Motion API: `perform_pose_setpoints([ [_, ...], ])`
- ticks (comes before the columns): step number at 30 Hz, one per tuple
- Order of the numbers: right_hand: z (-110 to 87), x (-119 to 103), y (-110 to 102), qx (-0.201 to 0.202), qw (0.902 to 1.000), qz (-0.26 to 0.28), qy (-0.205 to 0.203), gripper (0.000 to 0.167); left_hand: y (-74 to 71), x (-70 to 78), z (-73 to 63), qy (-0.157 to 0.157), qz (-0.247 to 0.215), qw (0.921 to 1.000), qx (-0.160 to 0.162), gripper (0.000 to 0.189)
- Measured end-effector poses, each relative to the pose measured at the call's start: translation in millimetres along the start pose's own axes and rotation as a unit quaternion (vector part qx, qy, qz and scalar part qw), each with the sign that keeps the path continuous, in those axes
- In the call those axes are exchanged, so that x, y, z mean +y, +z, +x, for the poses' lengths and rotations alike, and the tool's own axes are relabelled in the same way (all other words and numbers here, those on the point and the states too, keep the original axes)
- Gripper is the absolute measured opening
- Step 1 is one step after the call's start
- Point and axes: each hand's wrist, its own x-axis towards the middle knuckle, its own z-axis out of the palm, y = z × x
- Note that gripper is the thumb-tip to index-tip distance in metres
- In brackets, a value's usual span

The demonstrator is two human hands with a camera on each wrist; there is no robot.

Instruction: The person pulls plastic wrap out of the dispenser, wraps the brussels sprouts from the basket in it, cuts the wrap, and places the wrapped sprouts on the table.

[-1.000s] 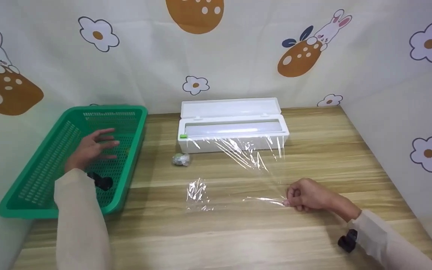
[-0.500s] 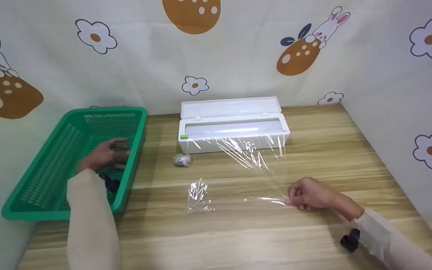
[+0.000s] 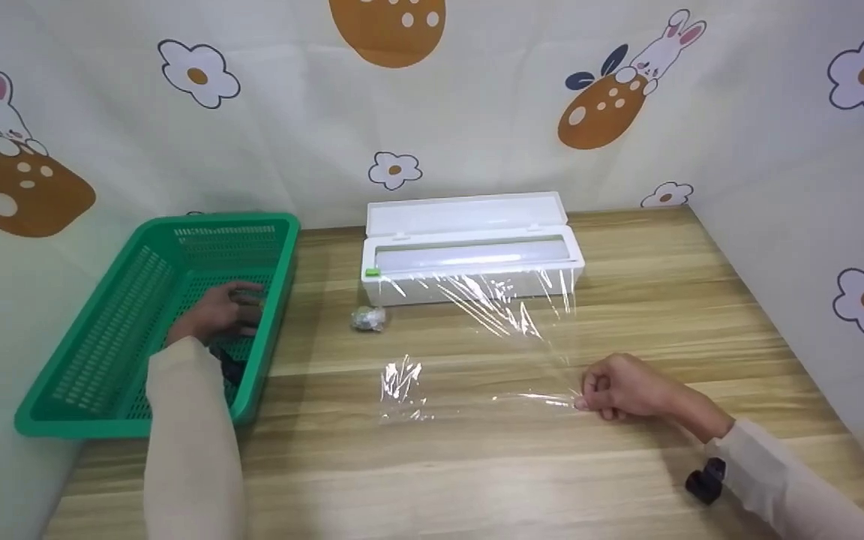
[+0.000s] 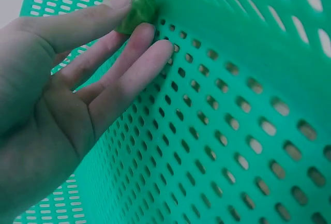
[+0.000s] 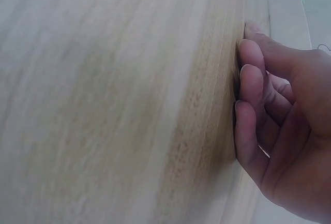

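Note:
In the green basket [image 3: 87, 430], my left hand [image 3: 214, 311] reaches down beside the right wall. Its thumb and fingers [image 4: 144, 61] pinch a small, round, bumpy green fruit or vegetable [image 4: 143, 11] in the left wrist view; the head view mostly hides it. My right hand [image 3: 627, 386] pinches the near right corner of a sheet of cling film [image 3: 400, 381] between thumb and curled fingers, low over the table. That sheet runs, creased and shiny, from a white cling film dispenser [image 3: 469, 289] with its lid raised.
A small film-wrapped ball [image 3: 369, 319] sits at the dispenser's front left corner. A green slider [image 3: 373, 273] is at the left end of the dispenser's front edge. Patterned cloth [image 3: 492, 97] encloses the wood-grain table [image 3: 477, 487] behind and at the sides.
My left hand has moved right and deeper into the basket, its spread fingers closing on the green thing. The right hand keeps its pinch on the film, nearly still.

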Motion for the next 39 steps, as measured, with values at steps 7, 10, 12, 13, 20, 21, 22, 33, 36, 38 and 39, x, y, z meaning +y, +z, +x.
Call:
perform_pose_setpoints([
  [7, 0.3, -1.3, -0.2, 0.002, 0.9998, -0.013, -0.012, 0.025, -6.5, 5.7, -3.6, 0.025, -0.096, 0.9947, 0.027, 0.072],
  [10, 0.5, -0.9, -0.5, 0.004, 0.9998, -0.014, -0.013, 0.025, -9.8, 10.4, -5.0, 0.046, -0.132, 0.9892, 0.043, 0.075],
  [12, 0.6, -0.5, -0.9, 0.006, 0.9998, -0.012, -0.012, 0.024, -11.4, 14.0, -6.2, 0.059, -0.149, 0.9855, 0.056, 0.077],
  [13, 0.7, -0.4, -1.0, 0.006, 0.9999, -0.011, -0.012, 0.024, -12.2, 15.6, -7.1, 0.064, -0.155, 0.9839, 0.062, 0.077],
  [20, 0.5, 0.3, -0.7, 0.006, 0.9999, -0.009, -0.008, 0.024, -16.1, 28.0, -13.0, 0.080, -0.228, 0.9663, 0.089, 0.079],
  [21, 0.5, 0.4, -0.5, 0.005, 0.9999, -0.010, -0.008, 0.024, -16.6, 30.7, -13.8, 0.086, -0.244, 0.9614, 0.093, 0.079],
  [22, 0.3, 0.5, -0.5, 0.004, 0.9999, -0.009, -0.008, 0.024, -17.3, 33.7, -14.7, 0.091, -0.261, 0.9561, 0.098, 0.078],
  [33, -0.7, 1.7, 0.6, 0.004, 0.9999, -0.003, -0.010, 0.023, -12.9, 81.9, -26.6, 0.162, -0.300, 0.9325, 0.120, 0.053],
  [36, -0.4, 1.5, 0.9, 0.001, 0.9999, -0.002, -0.015, 0.023, -5.6, 95.9, -28.3, 0.177, -0.293, 0.9312, 0.125, 0.047],
  [38, -0.1, 1.1, 0.2, 0.002, 0.9998, -0.003, -0.018, 0.023, 2.0, 106.0, -28.5, 0.187, -0.289, 0.9296, 0.132, 0.044],
  [39, 0.1, 0.8, -0.5, 0.003, 0.9998, -0.003, -0.018, 0.023, 6.6, 111.2, -28.7, 0.192, -0.287, 0.9287, 0.135, 0.042],
])
